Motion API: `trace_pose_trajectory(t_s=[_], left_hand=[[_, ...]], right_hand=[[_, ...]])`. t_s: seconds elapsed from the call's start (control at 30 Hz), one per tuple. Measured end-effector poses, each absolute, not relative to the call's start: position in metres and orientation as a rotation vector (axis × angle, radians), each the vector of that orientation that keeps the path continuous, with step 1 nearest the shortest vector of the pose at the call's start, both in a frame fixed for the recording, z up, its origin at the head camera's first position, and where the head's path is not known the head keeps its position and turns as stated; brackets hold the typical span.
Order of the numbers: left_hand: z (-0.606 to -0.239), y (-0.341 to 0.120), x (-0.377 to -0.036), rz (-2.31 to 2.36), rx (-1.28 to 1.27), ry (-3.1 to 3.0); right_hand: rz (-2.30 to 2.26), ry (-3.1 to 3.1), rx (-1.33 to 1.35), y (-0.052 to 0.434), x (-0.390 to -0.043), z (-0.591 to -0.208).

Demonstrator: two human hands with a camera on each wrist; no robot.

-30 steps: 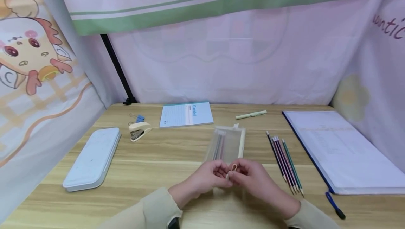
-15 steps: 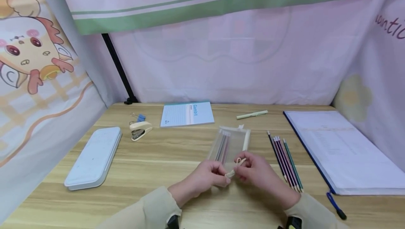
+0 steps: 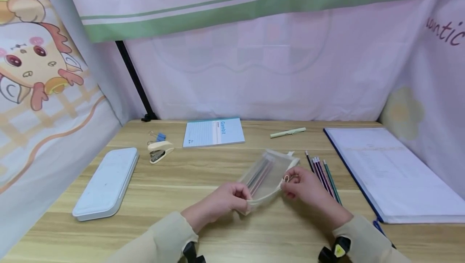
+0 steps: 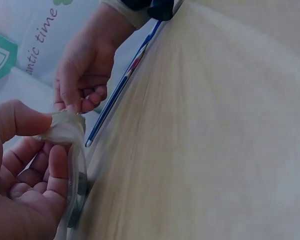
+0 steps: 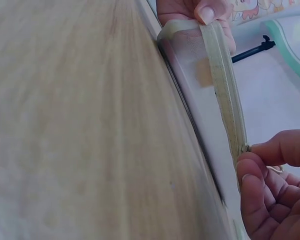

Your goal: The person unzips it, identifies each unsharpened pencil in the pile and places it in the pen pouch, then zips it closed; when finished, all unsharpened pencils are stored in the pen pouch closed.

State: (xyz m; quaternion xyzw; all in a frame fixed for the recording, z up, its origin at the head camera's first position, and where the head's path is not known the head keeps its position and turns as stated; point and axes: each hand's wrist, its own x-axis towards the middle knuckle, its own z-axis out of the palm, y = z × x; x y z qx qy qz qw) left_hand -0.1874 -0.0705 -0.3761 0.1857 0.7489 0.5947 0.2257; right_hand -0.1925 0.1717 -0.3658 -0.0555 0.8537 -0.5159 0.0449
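A translucent mesh zip pouch (image 3: 279,167) lies at an angle in the middle of the desk, with several pencils (image 3: 258,177) showing through it. My left hand (image 3: 226,201) pinches its near corner between thumb and fingers. At the zipper edge my right hand (image 3: 308,187) pinches the zipper pull (image 3: 285,179), which has a small cord loop. The right wrist view shows the zipper band (image 5: 222,85) stretched between both hands. In the left wrist view the pouch corner (image 4: 65,129) is under my left thumb. Curled right fingers partly hide the pull.
Several pencils (image 3: 327,176) lie right of the pouch, partly behind my right hand. Further right is a large paper pad (image 3: 392,174). A pale pen (image 3: 288,132), notebook (image 3: 214,132), stapler (image 3: 160,150), blue binder clip (image 3: 161,137) and white case (image 3: 106,183) lie around.
My hands have moved apart, the right one sliding away along the zipper edge with the pull. The pouch has swung to the right, and its near corner has come left with my left hand.
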Motion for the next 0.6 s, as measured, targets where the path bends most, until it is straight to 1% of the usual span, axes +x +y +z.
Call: trace_pose_trajectory(t_s=[0.13,0.33,0.6], left_hand=[[-0.375,-0.074,-0.189,1.606,0.53,2.084],[-0.373,-0.086,-0.188,1.568,0.579,2.134],[-0.368,-0.108,-0.192,1.563,0.494,2.238]], right_hand=[[-1.537,2.632,-0.164,0.175,-0.195,-0.364],[-1.541,2.721,-0.042,0.198,-0.202,-0.367],[-1.6,2.693,-0.009,0.229,-0.206,-0.368]])
